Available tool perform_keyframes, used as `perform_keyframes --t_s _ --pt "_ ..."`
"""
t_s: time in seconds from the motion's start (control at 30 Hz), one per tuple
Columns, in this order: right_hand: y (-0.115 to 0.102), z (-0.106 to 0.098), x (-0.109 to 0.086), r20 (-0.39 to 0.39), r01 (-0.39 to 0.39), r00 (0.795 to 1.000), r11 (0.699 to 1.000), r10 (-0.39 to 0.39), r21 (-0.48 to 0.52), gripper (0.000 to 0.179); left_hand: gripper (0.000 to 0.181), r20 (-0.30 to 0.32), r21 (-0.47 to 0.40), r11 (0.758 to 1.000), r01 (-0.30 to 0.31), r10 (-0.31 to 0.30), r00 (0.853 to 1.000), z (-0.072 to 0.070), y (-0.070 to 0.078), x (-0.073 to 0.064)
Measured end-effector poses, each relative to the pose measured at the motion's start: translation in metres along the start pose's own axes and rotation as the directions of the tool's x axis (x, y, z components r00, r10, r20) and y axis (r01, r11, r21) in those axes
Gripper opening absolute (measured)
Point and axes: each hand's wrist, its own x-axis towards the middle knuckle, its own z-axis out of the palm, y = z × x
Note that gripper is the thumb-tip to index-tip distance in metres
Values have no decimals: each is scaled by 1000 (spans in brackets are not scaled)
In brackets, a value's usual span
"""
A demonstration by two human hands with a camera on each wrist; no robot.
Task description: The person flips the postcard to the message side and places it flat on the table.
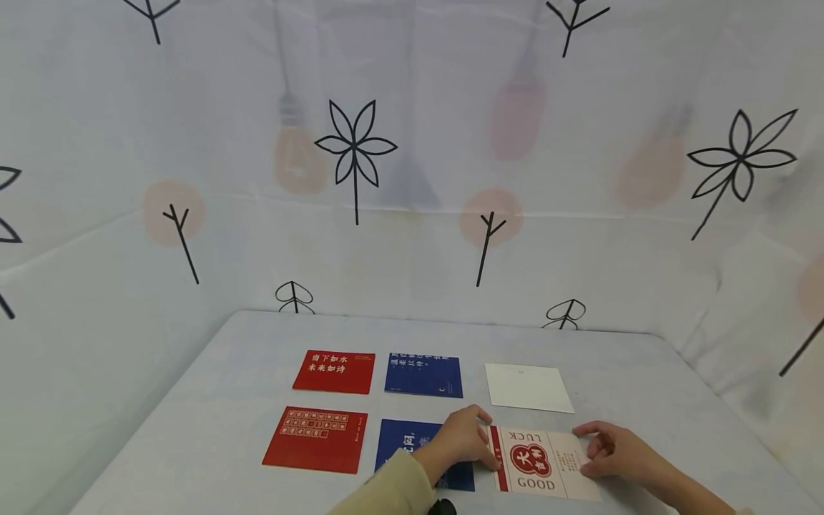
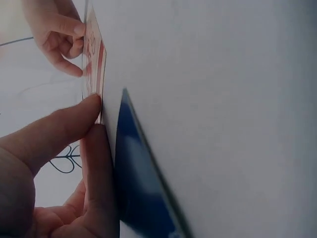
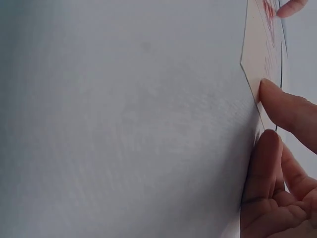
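A cream card (image 1: 547, 463) with red print, reading GOOD and LUCK, lies near the front right of the white table. My left hand (image 1: 458, 440) holds its left edge with thumb and fingers, and its wrist passes over a dark blue card (image 1: 402, 438), partly hiding it. At the right edge, my right hand (image 1: 618, 458) grips the same cream card between thumb and curled fingers. The left wrist view shows the left thumb (image 2: 74, 119) at the card's red-striped edge. Close to the card's corner, the right thumb (image 3: 285, 109) presses its edge in the right wrist view.
Behind the cream card lies a blank white card (image 1: 529, 388). A second blue card (image 1: 423, 377) and two red cards, one at the back (image 1: 335, 373) and one in front (image 1: 315, 443), lie to the left. A patterned white cloth (image 1: 412, 257) hangs behind the table.
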Motion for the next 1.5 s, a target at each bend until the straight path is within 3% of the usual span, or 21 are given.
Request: perform_keyframes --t_s 0.2,0.43,0.8,1.23,1.5 --pt "-1 -5 1 59 28 998 1000 -29 14 61 49 -1 37 999 19 -19 1000 2 2 2" --pt "-4 -6 3 72 20 997 1000 -20 7 57 48 4 45 998 32 -32 999 1 5 2" --pt "-11 0 5 -10 -120 993 993 120 -12 59 56 29 14 999 -46 46 999 1 6 2" --pt "-10 0 2 -83 -122 989 992 122 4 67 56 -16 -111 991 -72 71 997 2 11 -4" --pt "-10 -4 4 -126 -168 978 986 166 -9 35 49 -61 -188 978 -90 80 995 3 6 0"
